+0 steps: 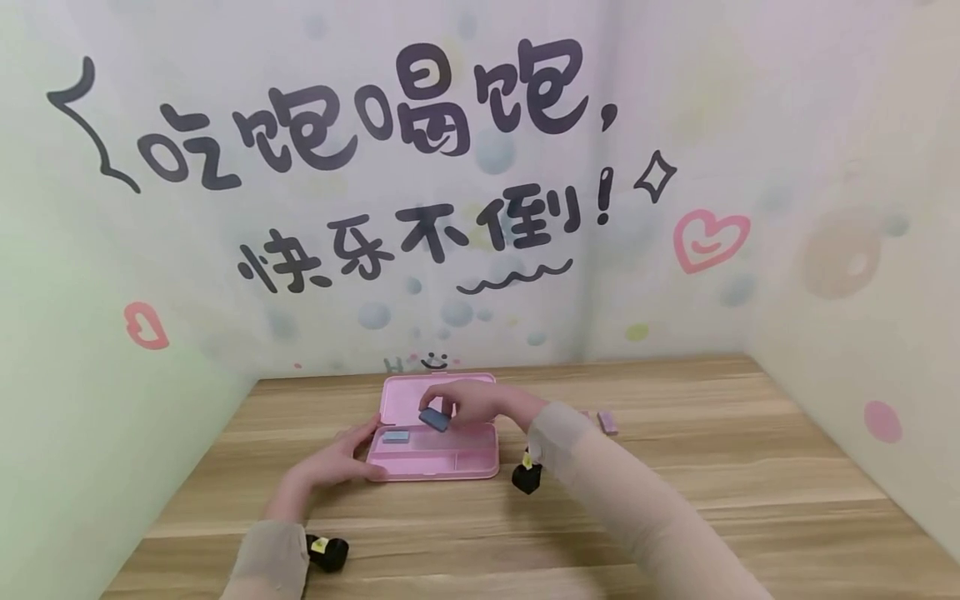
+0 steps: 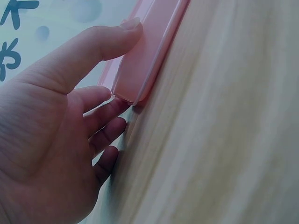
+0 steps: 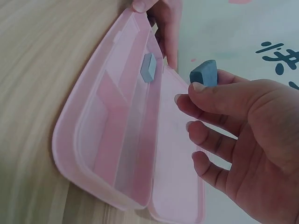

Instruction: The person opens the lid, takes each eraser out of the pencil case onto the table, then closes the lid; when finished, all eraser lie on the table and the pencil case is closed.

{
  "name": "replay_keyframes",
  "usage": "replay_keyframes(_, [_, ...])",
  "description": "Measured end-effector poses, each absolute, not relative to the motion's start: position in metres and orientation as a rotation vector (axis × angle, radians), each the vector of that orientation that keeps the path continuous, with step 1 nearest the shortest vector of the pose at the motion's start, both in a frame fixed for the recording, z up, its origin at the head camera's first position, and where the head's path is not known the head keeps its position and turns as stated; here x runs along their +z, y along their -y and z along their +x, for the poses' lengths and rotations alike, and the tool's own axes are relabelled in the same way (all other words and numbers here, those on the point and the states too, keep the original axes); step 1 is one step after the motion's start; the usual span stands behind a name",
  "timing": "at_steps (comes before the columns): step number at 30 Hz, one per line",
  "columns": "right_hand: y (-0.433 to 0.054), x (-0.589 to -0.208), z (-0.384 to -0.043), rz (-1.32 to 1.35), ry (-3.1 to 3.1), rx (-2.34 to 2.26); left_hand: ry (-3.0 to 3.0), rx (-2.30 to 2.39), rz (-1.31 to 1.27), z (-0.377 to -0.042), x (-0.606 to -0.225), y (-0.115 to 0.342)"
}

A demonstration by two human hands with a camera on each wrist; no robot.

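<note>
A pink pencil case (image 1: 476, 464) lies on the table with its lid (image 1: 400, 398) folded back towards the wall. My left hand (image 1: 337, 461) holds the case's left end, the thumb on its front rim and the fingers round the far side. Over the back compartment, my right hand (image 1: 477, 402) pinches a dark blue eraser (image 3: 205, 73) between thumb and index finger, its other fingers loosely bent. Inside that compartment, at the left end, sits a light blue eraser (image 3: 148, 67). The front part is split by a small divider (image 3: 112, 88).
To the right of the case, a purple eraser (image 1: 607, 422) lies on the wooden table (image 1: 675, 483). A pinkish block (image 1: 584, 414) beside it is mostly hidden by the right sleeve. Black wrist cameras (image 1: 527, 477) hang at both wrists. A printed wall covering (image 1: 525, 333) stands behind.
</note>
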State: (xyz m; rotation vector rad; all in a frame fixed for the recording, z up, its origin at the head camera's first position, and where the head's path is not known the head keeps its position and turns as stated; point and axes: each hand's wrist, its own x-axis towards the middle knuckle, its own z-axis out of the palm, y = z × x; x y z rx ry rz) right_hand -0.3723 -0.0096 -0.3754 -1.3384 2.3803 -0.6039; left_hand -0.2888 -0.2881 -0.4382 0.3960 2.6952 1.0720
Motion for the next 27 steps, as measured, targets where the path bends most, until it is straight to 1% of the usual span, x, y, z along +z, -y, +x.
replay_keyframes(16, [-0.059,-0.371,-0.357,-1.188,-2.367,-0.815,-2.69,1.076,0.407,-0.287,-0.436,0.285])
replay_keyframes(27, [-0.113,-0.384,-0.342,-1.114,-2.441,-0.927,-2.707,1.055,0.394,-0.286,-0.435,0.285])
